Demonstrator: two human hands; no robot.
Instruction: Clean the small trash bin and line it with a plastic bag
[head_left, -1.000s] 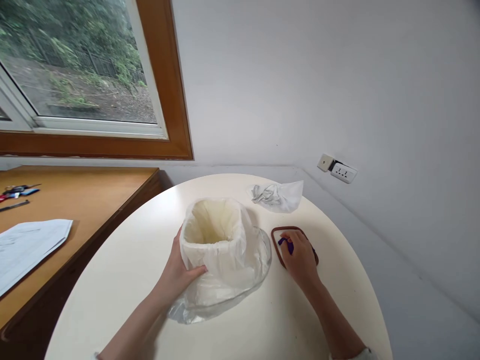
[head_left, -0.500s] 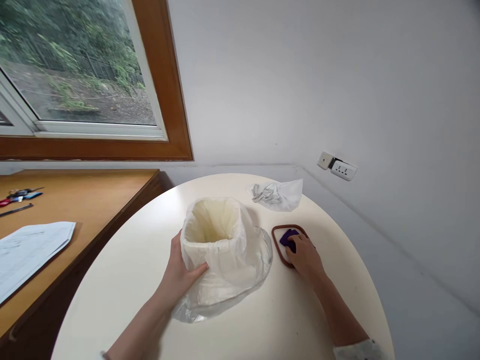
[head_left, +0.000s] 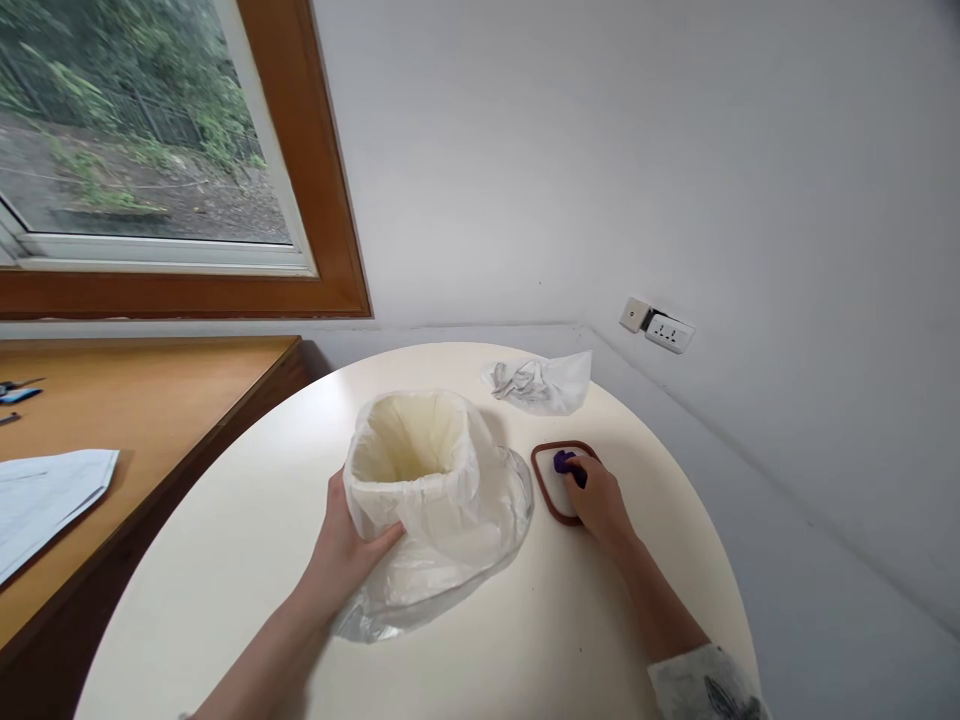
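A small bin (head_left: 409, 488) with a translucent white bag lining it stands on the round table, and the bag's loose skirt (head_left: 450, 560) spreads around its base. My left hand (head_left: 349, 545) grips the bin's left side, thumb across the front and the other fingers mostly hidden behind. To the right lies a reddish-brown ring (head_left: 538, 470) with rounded corners. Inside its outline my right hand (head_left: 598, 500) is closed on a small dark purple bundle (head_left: 562, 461). The bundle looks soft and crumpled; the fingers cover part of it.
A crumpled clear plastic bag (head_left: 544, 384) lies near the table's far edge. On the left, a wooden desk (head_left: 172, 390) holds papers (head_left: 52, 490) and small items. The wall behind carries a socket (head_left: 670, 333), beside a window.
My right fingers have closed round the purple bundle, which was spread flatter under them and now looks bunched. My left hand keeps its hold on the bin. The whole view has shifted slightly.
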